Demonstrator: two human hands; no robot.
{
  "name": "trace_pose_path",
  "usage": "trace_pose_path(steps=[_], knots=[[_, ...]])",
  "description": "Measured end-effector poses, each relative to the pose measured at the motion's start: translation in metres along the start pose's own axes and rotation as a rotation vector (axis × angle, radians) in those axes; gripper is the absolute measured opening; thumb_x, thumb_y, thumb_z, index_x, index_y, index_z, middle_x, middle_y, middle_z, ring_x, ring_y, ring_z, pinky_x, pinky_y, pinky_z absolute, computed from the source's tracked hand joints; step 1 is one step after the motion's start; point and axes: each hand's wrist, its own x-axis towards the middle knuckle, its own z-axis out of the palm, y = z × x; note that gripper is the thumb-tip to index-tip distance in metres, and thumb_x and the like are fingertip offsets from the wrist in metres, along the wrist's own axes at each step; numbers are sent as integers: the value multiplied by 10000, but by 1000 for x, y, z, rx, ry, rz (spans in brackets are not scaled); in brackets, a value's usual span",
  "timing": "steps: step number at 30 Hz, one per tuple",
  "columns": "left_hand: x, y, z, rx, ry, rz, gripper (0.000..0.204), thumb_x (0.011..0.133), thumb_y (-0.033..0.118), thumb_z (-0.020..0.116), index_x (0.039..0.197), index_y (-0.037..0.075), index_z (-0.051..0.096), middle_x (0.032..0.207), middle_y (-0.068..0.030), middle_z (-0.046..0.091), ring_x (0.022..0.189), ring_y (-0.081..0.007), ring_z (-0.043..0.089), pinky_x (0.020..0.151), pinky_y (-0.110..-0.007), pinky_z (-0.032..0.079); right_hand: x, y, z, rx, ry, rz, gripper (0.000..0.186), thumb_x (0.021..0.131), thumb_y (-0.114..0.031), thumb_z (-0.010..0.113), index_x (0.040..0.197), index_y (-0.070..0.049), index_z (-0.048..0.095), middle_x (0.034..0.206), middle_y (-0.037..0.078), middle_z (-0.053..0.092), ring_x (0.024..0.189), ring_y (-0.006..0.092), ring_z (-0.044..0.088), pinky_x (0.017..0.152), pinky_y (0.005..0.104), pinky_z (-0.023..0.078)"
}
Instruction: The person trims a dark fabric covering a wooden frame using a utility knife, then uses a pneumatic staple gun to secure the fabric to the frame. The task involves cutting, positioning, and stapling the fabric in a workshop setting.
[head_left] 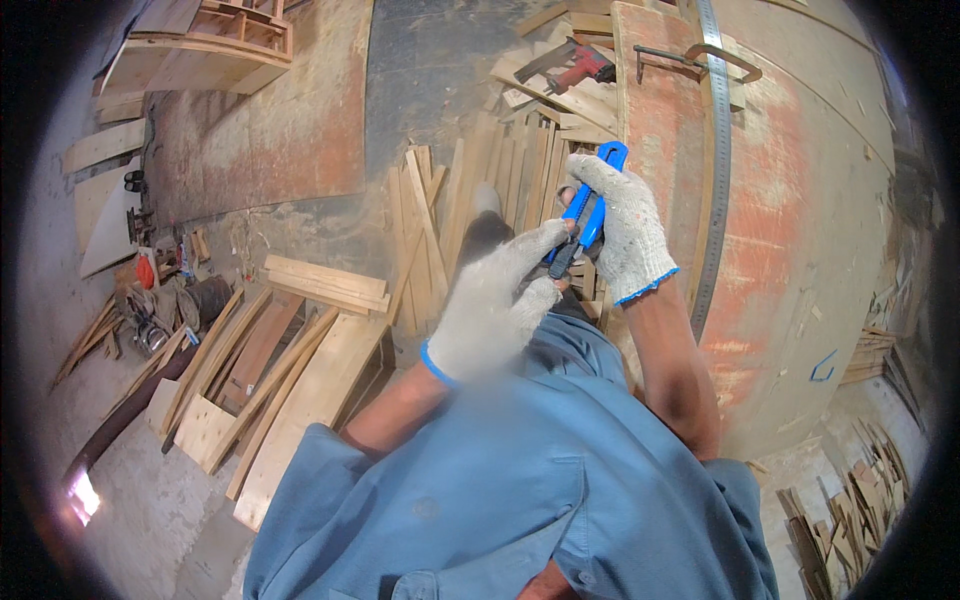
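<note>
A blue utility knife [592, 222] is held in front of my body, tilted with its dark end toward me. My right hand [632, 225], in a white knitted glove with bare fingertips, is closed around its body. From the left, my left hand [487, 312], gloved the same way, grips the knife's lower dark end between thumb and fingers. Whether any blade sticks out there is too small to tell. Part of the knife is hidden behind the fingers of both hands.
Wooden strips [425, 235] lie on the floor beyond my hands. A red power tool [583, 68] rests on wood offcuts. At right stands a worktable [760, 260] with a long metal ruler [717, 150] and a clamp [690, 62]. Curved boards [310, 400] lean at left.
</note>
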Motion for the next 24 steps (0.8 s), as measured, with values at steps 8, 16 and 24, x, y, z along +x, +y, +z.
trace_pose_path(steps=[8,16,24], knots=[[0,-10,1,160,56,187,509,889,78,643,1394,24,610,1255,-247,683,1090,-323,716,933,-377,547,-5,5,1,151,-80,7,237,948,-251,721,1038,-68,600,759,51,629,583,126,621,444,245,505],[1,-8,1,221,91,248,496,874,75,644,1367,21,629,1215,-257,692,1080,-370,719,925,-403,557,-5,9,-1,217,-97,0,267,941,-313,751,988,-90,611,775,47,615,643,124,646,469,254,536],[2,-1,-4,268,30,256,530,863,80,657,1387,21,611,1151,-268,689,1032,-412,714,879,-423,566,-10,7,1,177,-65,20,256,976,-342,704,1021,-108,609,763,49,596,667,166,604,570,322,526]])
